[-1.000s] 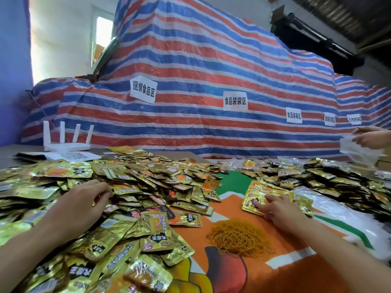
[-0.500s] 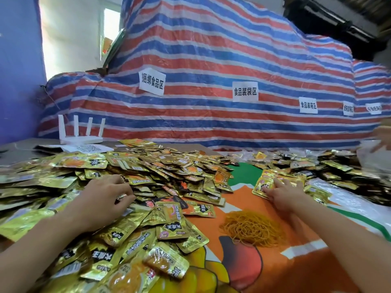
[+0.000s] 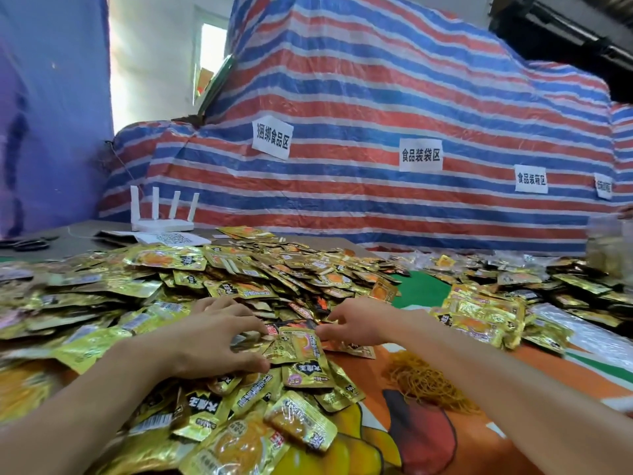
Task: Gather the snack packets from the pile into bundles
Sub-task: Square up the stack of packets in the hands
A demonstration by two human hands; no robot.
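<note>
A second ago the right hand (image 3: 363, 323) lay on the squared-up stack of gold packets (image 3: 479, 317) toward the right side of the worktop (image 3: 421, 289), which is covered by an orange and green printed cloth. Now it has left that stack and crossed to the middle, meeting the left hand (image 3: 212, 337) at the front slope of the loose pile of shiny gold foil snack packets (image 3: 239, 279). That pile covers the left half of the worktop down to its near edge. The left hand has barely shifted: its fingers curl over a clump of the pile's packets, thumb tucked beneath. The right hand's fingers are bent and narrow at the right edge of a face-up gold packet with an orange picture (image 3: 298, 347). They seem to pinch it, though blur softens the contact. The released stack sits alone, so I judge one batch set down and a fresh gathering begun. The heap of thin yellow-brown rubber bands (image 3: 424, 378) lies untouched near the front edge, between pile and stack, so that batch looks not yet tied.
</note>
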